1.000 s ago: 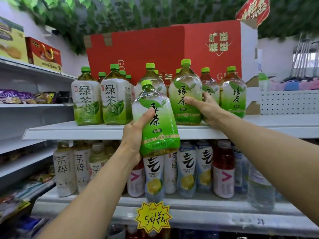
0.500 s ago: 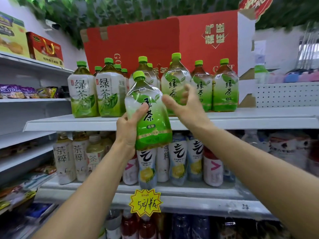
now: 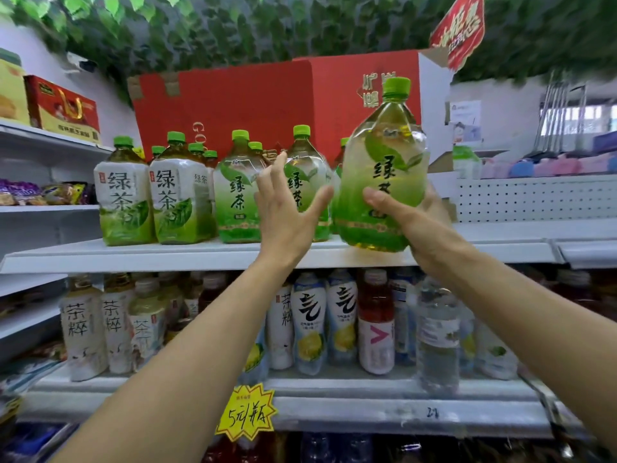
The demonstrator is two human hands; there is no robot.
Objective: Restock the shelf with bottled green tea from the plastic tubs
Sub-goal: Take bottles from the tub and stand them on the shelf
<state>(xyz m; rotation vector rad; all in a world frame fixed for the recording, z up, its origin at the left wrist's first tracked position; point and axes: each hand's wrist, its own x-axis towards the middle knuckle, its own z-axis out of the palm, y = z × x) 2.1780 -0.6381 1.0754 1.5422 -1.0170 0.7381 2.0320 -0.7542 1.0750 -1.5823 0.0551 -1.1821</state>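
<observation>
My right hand (image 3: 422,228) grips a large green-capped green tea bottle (image 3: 384,158) from below and behind, holding it upright just above the front edge of the white top shelf (image 3: 133,257). Further left, my left hand (image 3: 287,212) hangs empty with fingers spread in front of the standing bottles. Several green tea bottles stand in a row on that shelf: white-labelled ones (image 3: 123,202) at the left, green-labelled ones (image 3: 238,202) in the middle. One bottle (image 3: 309,155) is partly hidden behind my left hand. No plastic tub is in view.
A big red carton (image 3: 250,105) stands behind the bottle row. The shelf below holds mixed drinks (image 3: 310,322), with a yellow price tag (image 3: 247,417) on its edge. White pegboard (image 3: 534,198) lies to the right, and snack shelves (image 3: 33,192) to the left.
The bottle went from my left hand to my right and moved up and to the right. My left hand let go and now has its fingers spread.
</observation>
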